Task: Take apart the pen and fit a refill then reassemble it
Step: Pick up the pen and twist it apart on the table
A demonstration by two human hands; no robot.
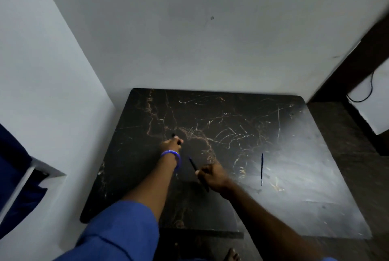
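The pen barrel is pinched in the right hand, slanting up-left just above the dark desk. The left hand, arm stretched forward, closes its grip on a small dark piece, probably the cap. The refill lies apart to the right. Disassembly looks done; next, the refill needs picking up and threading into the barrel.

Both arms reach forward over the tabletop. The left hand is stretched farther toward the far edge, fingers closed in a pinch grip, a blue bangle on its wrist. The right hand, nearer the near edge, is curled into a closed grip.
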